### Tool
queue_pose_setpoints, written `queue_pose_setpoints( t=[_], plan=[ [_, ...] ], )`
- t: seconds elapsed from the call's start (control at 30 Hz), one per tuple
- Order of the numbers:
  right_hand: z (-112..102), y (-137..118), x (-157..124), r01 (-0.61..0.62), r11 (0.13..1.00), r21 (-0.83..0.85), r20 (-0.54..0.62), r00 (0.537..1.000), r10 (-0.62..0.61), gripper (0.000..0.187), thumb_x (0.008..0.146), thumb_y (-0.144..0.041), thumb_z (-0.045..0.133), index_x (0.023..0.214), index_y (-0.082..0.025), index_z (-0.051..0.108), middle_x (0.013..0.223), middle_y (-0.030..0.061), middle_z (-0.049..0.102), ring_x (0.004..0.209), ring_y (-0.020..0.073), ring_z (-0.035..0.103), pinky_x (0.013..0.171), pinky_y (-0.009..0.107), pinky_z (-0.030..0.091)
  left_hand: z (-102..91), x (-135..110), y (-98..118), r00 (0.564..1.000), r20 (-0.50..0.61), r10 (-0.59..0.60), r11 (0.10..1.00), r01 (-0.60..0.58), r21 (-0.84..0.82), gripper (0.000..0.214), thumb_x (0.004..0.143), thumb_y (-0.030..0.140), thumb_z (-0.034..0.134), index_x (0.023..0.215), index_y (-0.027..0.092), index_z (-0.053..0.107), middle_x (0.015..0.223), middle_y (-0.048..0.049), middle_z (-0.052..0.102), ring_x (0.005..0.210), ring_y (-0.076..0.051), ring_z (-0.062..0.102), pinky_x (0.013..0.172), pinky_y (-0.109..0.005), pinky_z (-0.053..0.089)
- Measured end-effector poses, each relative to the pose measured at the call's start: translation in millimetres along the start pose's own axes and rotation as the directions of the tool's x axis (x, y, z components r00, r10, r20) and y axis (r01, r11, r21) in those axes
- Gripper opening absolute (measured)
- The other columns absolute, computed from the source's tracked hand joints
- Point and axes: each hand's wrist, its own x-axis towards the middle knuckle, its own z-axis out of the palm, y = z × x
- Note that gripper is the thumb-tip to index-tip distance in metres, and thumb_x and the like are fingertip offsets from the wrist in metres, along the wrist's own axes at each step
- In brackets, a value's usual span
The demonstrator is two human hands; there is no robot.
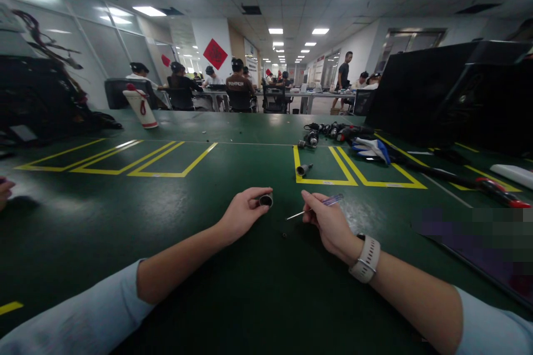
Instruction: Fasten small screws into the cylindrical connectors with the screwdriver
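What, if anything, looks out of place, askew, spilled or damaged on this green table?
A grey part lies on its side, overlapping the left line of a yellow taped outline rather than sitting squarely within it. A tiny dark piece lies loose near the tip of the screwdriver, perhaps dropped. No spill or damage stands out.

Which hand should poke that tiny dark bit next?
Probably the right hand: it holds the screwdriver, whose tip is near the tiny dark bit. The left hand holds a hollow round part.

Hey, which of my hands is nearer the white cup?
Left. Your left hand is on the near side of the cup, to its right; your right hand, with the screwdriver, is farther right.
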Motion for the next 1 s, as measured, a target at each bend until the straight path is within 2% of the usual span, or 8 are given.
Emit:
queue_pose_setpoints(
  t=[0.1,0.2,0.33,0.47,0.6,0.67,0.93,1.0],
  plan=[
    [0,1,0,-0.012,0.984,0.176,0.025,1.0,0.008,0.029,0.071,-0.041,0.064,0.059,-0.017,0.054,0.053,-0.0043,0.052,0.051,0.0088,0.047,0.053,0.023,0.036,2.2,1,2,0.994,-0.021,-0.11,0.969,0.102,-0.224,0.043,0.074,0.008,0.055,0.116,0.017,0.052,0.11,-0.0071,0.062,0.099,-0.018,0.059,0.09,-0.036,0.046],
    [3,1,-2,-0.003,0.975,0.223,0.095,0.995,-0.019,0.024,0.068,-0.036,0.068,0.06,-0.017,0.056,0.057,-0.0027,0.057,0.057,0.0094,0.05,0.058,0.023,0.038,2.5,1,-1,0.993,-0.079,-0.093,0.966,0.071,-0.248,0.037,0.074,0.009,0.054,0.11,0.016,0.057,0.106,-0.0067,0.063,0.1,-0.018,0.058,0.091,-0.036,0.045],
    [5,3,-3,-0.049,0.962,0.27,0.065,0.997,0.032,0.021,0.067,-0.033,0.069,0.061,-0.017,0.059,0.058,-0.0026,0.058,0.056,0.009,0.051,0.057,0.022,0.039,0.5,3,-8,0.994,-0.087,0.068,0.997,-0.071,-0.033,0.038,0.074,0.01,0.054,0.11,0.019,0.057,0.116,-0.0072,0.055,0.103,-0.019,0.054,0.087,-0.034,0.047],
    [4,2,1,-0.118,0.885,0.45,-0.005,0.991,0.134,0.018,0.068,-0.026,0.068,0.057,-0.016,0.058,0.052,-0.0044,0.055,0.05,0.0079,0.048,0.058,0.024,0.042,2.2,22,-2,0.982,0.067,0.179,0.951,-0.19,0.244,0.048,0.078,0.015,0.049,0.124,0.024,0.046,0.138,-0.0089,0.034,0.091,-0.017,0.057,0.076,-0.032,0.05],
    [0,0,5,-0.167,0.816,0.553,-0.027,0.976,0.217,0.021,0.073,-0.023,0.061,0.053,-0.015,0.057,0.045,-0.0042,0.051,0.045,0.0076,0.046,0.056,0.025,0.044,13.6,57,11,0.962,0.188,0.196,0.819,-0.266,0.508,0.044,0.082,0.021,0.045,0.126,0.019,0.045,0.13,-0.011,0.046,0.106,-0.022,0.053,0.09,-0.035,0.042],
    [-1,0,7,-0.184,0.796,0.577,-0.016,0.971,0.237,0.023,0.074,-0.022,0.059,0.053,-0.015,0.056,0.044,-0.004,0.05,0.045,0.0075,0.045,0.057,0.025,0.044,20.5,72,13,0.981,0.15,0.125,0.753,-0.192,0.629,0.047,0.079,0.023,0.051,0.125,0.017,0.046,0.121,-0.013,0.054,0.108,-0.026,0.052,0.09,-0.037,0.04],
    [-2,-2,10,-0.222,0.787,0.576,0.003,0.963,0.269,0.023,0.075,-0.022,0.06,0.053,-0.015,0.057,0.044,-0.0037,0.049,0.045,0.0077,0.045,0.059,0.026,0.044,25.1,91,-3,0.986,-0.004,0.166,0.768,-0.127,0.628,0.048,0.073,0.002,0.042,0.119,0.012,0.05,0.11,-0.0146,0.059,0.101,-0.025,0.055,0.086,-0.036,0.041],
    [-4,-1,11,-0.227,0.778,0.586,0.017,0.963,0.268,0.021,0.074,-0.022,0.061,0.055,-0.015,0.057,0.045,-0.0039,0.05,0.046,0.0075,0.045,0.059,0.025,0.044,22.1,86,-3,0.992,-0.028,0.127,0.845,-0.093,0.527,0.047,0.071,0.001,0.042,0.114,0.014,0.054,0.104,-0.012,0.061,0.094,-0.022,0.057,0.08,-0.032,0.044]
  ],
)
